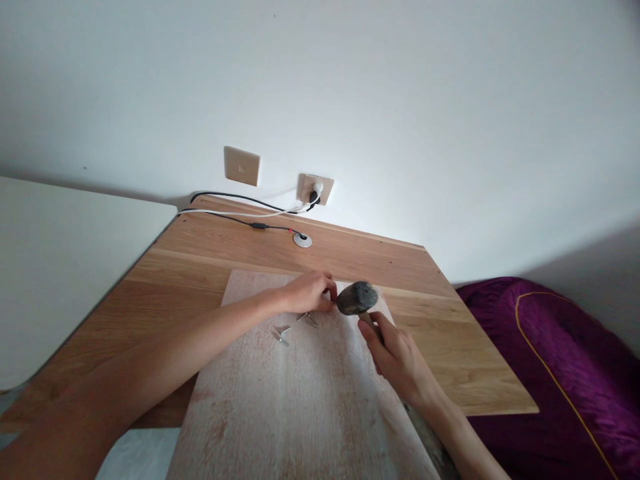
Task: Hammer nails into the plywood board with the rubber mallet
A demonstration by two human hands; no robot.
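My right hand [397, 350] is wrapped round the handle of a mallet [356, 298] with a dark, worn head. The mallet's head is raised just right of my left hand [311, 292]. The left fingers are pinched together low over the far part of a pale wooden board [280, 413]; what they hold, if anything, is hidden. Several small metal nails [283, 333], or similar fasteners, lie loose on the board, in front of and to the left of the left fingertips.
Under the board is a brown wooden table [450, 353]. Cables [235, 215] run along its back edge to a wall socket [316, 189] and a round cable hole [303, 240]. A white panel [75, 267] stands at left, purple fabric [565, 360] at right.
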